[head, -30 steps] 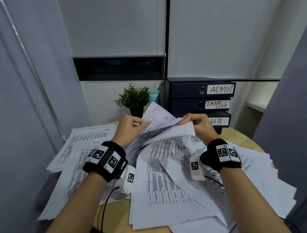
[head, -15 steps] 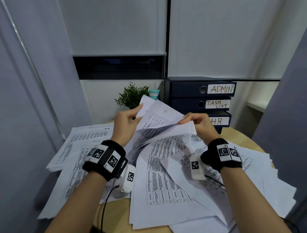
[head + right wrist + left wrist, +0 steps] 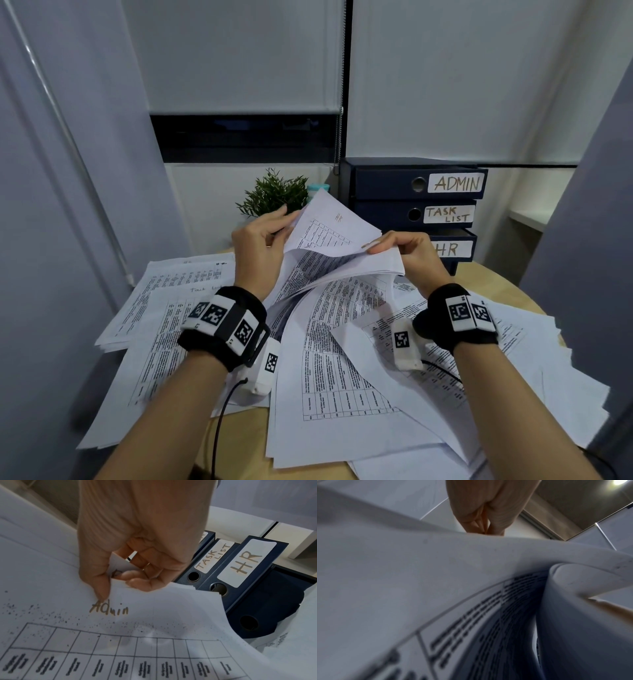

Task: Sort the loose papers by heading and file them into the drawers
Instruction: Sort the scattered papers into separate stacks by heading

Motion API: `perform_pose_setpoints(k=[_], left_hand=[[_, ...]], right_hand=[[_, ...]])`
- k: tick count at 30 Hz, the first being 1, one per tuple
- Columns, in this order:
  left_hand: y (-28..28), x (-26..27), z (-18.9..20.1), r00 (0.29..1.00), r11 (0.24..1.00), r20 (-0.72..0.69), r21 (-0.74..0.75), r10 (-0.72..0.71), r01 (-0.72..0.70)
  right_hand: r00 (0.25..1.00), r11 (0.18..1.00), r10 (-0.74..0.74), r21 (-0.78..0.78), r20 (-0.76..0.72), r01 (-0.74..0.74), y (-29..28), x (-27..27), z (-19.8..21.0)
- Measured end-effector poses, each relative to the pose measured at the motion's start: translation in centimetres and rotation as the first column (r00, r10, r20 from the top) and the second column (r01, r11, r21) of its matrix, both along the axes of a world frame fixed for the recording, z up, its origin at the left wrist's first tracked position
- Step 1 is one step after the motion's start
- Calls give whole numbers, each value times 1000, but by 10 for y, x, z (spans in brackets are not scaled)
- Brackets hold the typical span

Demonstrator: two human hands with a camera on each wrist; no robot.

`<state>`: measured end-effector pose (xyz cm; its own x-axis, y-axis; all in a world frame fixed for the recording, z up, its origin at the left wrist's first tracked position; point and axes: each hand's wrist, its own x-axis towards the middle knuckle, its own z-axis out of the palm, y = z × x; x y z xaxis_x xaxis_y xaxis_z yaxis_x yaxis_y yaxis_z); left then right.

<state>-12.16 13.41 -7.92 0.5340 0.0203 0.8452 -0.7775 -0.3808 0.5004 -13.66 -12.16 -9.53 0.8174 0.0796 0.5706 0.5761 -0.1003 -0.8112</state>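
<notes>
Mid-frame, above the paper-strewn desk, the right hand pinches the sheaf by its top edge. The left hand pinches the HR sheet, lifted off it. The paper looks light, floppy and slippery, so it is likely best gripped near an edge.

L hand & R hand raised out front, apart, each in pinch grip.

White roller blinds hang over a dark window beyond the left hand; grey panels flank the wooden worktop.
</notes>
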Motion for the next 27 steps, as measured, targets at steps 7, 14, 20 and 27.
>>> perform_pose_setpoints(k=[7, 14, 20, 27], left_hand=[[-4, -4, 2, 1000, 1000, -5, 7, -9, 9], [-4, -6, -1, 948, 986, -314, 133, -50, 96], [-6, -5, -3, 899, 961, -438, 239, -19, 137], [-2, -9, 2, 899, 952, -435, 258, -37, 164]], right_hand=[[1000, 1000, -18, 6, -3, 18, 1, 1, 0], [1000, 1000, -26, 11, -6, 26, 2, -1, 1], [1000, 1000, -9, -2, 3, 9, 2, -1, 0], [998, 998, 62, 32, -20, -61, -3, -10, 1]])
